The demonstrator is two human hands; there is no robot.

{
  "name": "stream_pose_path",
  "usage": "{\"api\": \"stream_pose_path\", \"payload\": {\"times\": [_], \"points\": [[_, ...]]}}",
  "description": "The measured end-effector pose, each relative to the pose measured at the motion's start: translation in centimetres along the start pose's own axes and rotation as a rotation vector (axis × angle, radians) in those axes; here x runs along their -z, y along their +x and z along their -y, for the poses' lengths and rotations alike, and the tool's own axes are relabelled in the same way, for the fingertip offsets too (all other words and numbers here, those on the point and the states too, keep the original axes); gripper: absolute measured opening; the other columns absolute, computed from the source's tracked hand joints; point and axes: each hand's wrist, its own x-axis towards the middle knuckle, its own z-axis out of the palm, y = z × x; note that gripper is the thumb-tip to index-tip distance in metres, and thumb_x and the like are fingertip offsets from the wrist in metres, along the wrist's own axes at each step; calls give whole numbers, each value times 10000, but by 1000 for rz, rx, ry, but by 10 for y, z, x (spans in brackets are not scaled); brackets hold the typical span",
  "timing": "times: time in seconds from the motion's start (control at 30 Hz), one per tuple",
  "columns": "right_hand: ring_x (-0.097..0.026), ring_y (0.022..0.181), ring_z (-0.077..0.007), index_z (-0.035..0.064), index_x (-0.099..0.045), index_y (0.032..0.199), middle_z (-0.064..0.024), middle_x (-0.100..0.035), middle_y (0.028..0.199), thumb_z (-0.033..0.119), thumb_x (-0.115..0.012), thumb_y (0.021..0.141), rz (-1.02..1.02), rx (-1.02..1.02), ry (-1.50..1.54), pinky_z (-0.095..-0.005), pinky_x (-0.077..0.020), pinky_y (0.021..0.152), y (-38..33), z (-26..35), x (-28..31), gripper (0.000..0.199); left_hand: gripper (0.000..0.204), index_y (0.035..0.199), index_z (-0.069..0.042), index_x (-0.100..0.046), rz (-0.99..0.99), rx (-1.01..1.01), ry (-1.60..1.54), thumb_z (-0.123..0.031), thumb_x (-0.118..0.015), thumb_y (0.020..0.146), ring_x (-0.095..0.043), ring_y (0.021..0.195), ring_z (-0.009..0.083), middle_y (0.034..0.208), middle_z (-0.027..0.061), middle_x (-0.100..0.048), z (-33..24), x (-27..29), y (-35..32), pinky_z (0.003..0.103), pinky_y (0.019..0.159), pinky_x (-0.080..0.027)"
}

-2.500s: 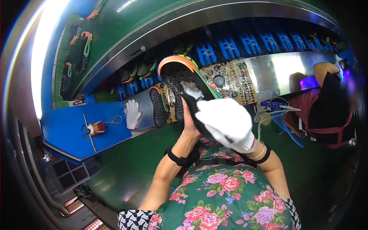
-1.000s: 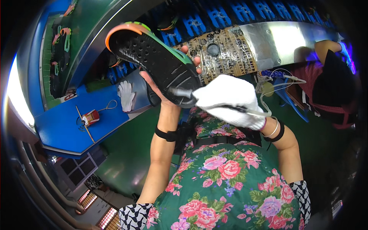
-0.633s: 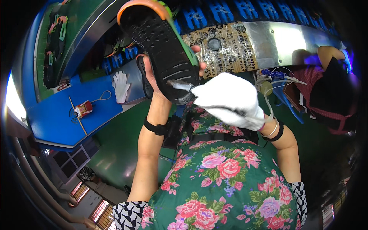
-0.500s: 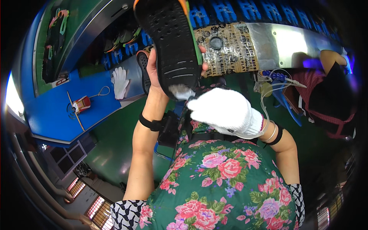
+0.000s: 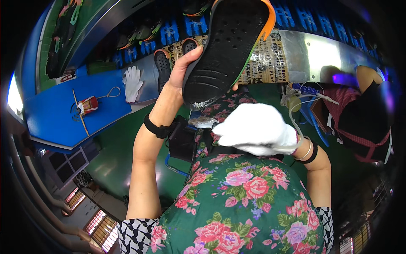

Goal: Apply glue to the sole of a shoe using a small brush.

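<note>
My bare left hand (image 5: 186, 67) holds up a black shoe sole (image 5: 224, 55) by its edge, thumb on the near side and a fingertip showing past the far edge. Small holes dot the sole's wider end, and its rim is orange and green. A wet-looking sheen lies on the narrower, lower end. My right hand (image 5: 256, 129), in a white knitted glove, is closed round a small brush with pale bristles (image 5: 204, 122). Those bristles sit just below the sole's lower end, apart from it. The brush's handle is hidden in the glove.
Two more soles (image 5: 163, 65) lie on the metal bench ledge by brown printed tape (image 5: 268, 59). Blue holders (image 5: 306, 19) line the far side. A white glove (image 5: 133, 83) lies beside a blue table (image 5: 50, 110). Another person's arm (image 5: 368, 78) shows at right.
The sole has shifted right and tilted in my left hand. My right hand has drawn the brush down off the sole's lower end, which now looks shiny.
</note>
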Motion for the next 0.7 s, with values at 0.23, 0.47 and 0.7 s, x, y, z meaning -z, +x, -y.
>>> {"api": "stream_pose_path", "payload": {"times": [0.23, 0.47, 0.7], "points": [[-722, 890, -240, 127, -785, 1025, -57, -769, 1035, 67, -786, 800, -101, -163, 40, -344, -573, 783, 9, -6, 0, 233, 849, 1543, -19, -351, -17, 10, -52, -630, -467, 964, -665, 1006, 479, 1360, 367, -510, -2, 0, -2, 528, 873, -579], [-742, 899, -194, 95, -802, 948, -63, -784, 990, 76, -808, 809, -229, -469, 279, -320, -569, 863, 7, -10, 1, 140, 739, 1530, -26, -398, 156, -67, -310, -560, -426, 1019, -665, 1110, 465, 1379, 355, -534, 8, 9, 2, 582, 970, -557], [-708, 857, -266, 63, -769, 1010, -107, -761, 1018, 15, -763, 802, -346, -139, -433, -355, -564, 767, 29, -39, 52, 213, 718, 1445, -19, -501, -110, -75, -275, -593, -392, 1028, -699, 1043, 438, 1266, 240, -654, 43, 0, -5, 543, 868, -606]]}}
